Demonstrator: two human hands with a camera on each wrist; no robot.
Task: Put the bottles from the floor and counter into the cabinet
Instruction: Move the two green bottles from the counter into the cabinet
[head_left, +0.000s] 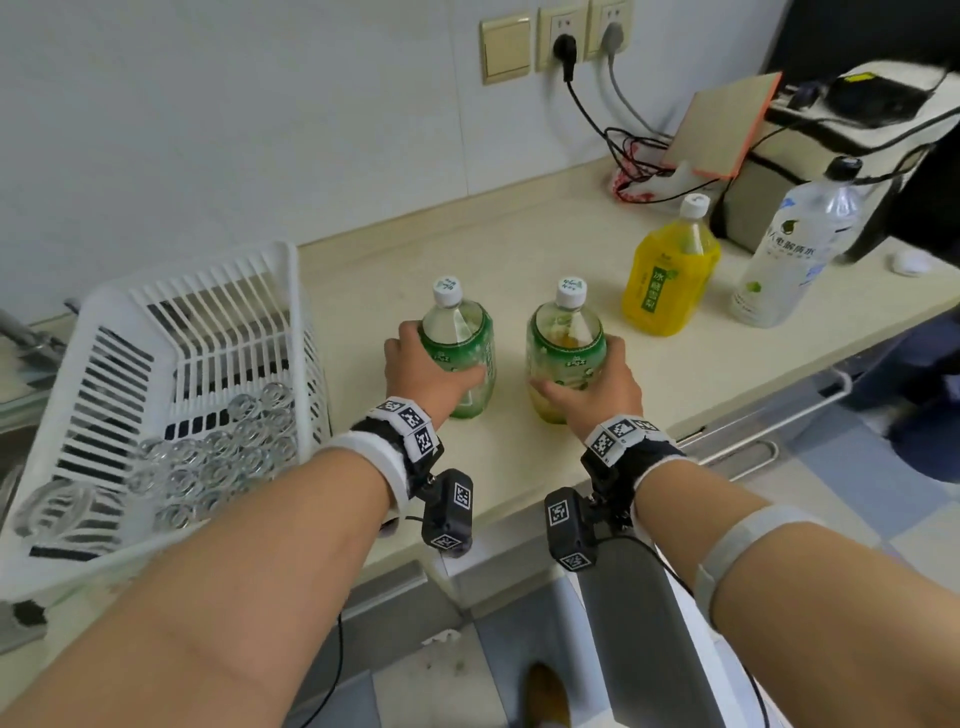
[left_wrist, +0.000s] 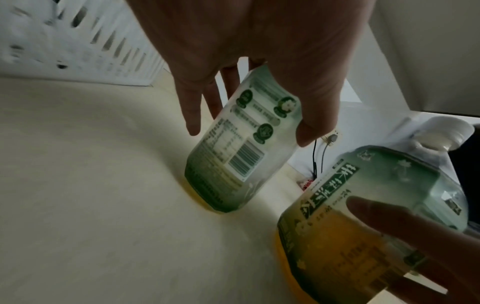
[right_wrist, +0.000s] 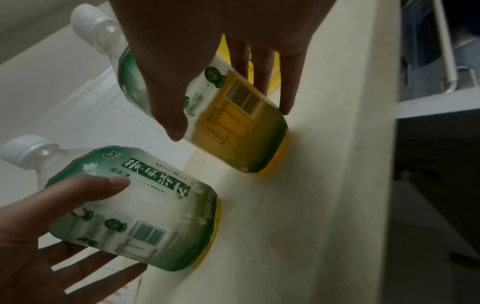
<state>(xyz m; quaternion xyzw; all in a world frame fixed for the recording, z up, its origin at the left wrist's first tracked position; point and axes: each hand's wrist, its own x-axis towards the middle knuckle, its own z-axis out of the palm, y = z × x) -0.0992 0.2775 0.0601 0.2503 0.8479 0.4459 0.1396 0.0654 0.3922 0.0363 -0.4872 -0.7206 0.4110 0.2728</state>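
Note:
Two green-labelled tea bottles with white caps stand side by side on the cream counter (head_left: 519, 249). My left hand (head_left: 431, 366) grips the left bottle (head_left: 460, 332) around its body, thumb on the near side. My right hand (head_left: 597, 382) grips the right bottle (head_left: 563, 338) the same way. In the left wrist view the left bottle (left_wrist: 239, 148) sits between my thumb and fingers, its base on the counter. In the right wrist view the right bottle (right_wrist: 233, 123), part full of yellow tea, is held likewise, with the left bottle (right_wrist: 145, 216) beside it.
A yellow drink bottle (head_left: 670, 270) and a tall clear water bottle (head_left: 789, 249) stand further right on the counter. A white slatted basket (head_left: 156, 364) with clear glass pieces is close on my left. Cables and a box (head_left: 810, 150) fill the back right corner.

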